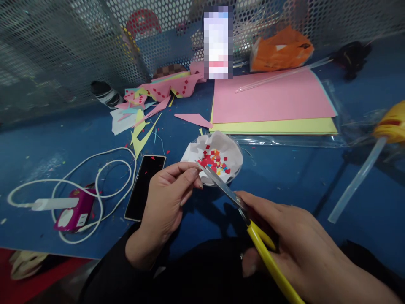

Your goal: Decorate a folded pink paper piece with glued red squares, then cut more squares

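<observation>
Yellow-handled scissors (263, 249) are in my right hand (294, 245), with their blades pointing up and left over a white paper-lined bowl (232, 148). Small red, orange, yellow and blue paper pieces (213, 162) lie in the bowl. My left hand (171, 194) is at the bowl's lower left edge, thumb and forefinger pinched beside the blade tips. Whatever is between those fingertips is too small to make out, though a bit of red shows near them.
A black phone (144, 185) and a purple device (76, 209) with a white cable lie at left. Paper scraps (139, 135) are behind them. Pink and yellow sheets (272, 99), an orange packet (281, 50) and a yellow glue gun (392, 122) stand farther back and right.
</observation>
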A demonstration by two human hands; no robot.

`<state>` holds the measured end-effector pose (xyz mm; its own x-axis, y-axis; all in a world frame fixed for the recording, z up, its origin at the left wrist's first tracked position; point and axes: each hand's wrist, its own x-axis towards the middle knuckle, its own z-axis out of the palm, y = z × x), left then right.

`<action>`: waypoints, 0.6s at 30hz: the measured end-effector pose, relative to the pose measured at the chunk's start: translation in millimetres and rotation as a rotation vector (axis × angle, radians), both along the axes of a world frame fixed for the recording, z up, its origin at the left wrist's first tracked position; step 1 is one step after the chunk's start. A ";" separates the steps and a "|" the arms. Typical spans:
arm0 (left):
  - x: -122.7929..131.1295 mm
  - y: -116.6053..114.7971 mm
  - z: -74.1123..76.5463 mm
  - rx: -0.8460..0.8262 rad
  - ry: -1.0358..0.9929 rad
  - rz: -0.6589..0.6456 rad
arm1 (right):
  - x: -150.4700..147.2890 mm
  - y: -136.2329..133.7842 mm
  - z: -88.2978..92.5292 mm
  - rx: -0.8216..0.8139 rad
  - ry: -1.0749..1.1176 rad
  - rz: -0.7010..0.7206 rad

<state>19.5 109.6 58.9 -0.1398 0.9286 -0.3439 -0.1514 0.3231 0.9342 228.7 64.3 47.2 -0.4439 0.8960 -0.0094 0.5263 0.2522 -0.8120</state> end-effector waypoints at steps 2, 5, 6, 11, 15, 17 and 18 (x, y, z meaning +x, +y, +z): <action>0.3 0.0 -0.9 -0.003 -0.003 -0.002 | 0.0 0.4 -0.6 0.012 0.015 0.004; 0.3 0.1 -1.5 -0.009 -0.015 -0.008 | 0.1 1.3 -1.0 0.010 0.027 0.011; 0.3 0.1 -1.4 -0.011 -0.016 -0.010 | 0.1 1.4 -1.1 0.008 0.026 0.011; 0.4 0.4 -0.3 -0.018 0.003 -0.003 | 0.6 1.1 -1.6 -0.045 0.036 0.036; 0.1 0.2 -0.8 -0.014 0.019 -0.008 | 1.5 1.8 -2.0 -0.096 0.054 0.041; -0.2 0.1 -1.2 -0.014 0.028 -0.007 | 2.1 1.9 -2.4 -0.097 0.059 0.038; -0.3 0.2 -1.3 -0.013 0.028 -0.006 | 2.3 1.7 -2.6 -0.092 0.059 0.037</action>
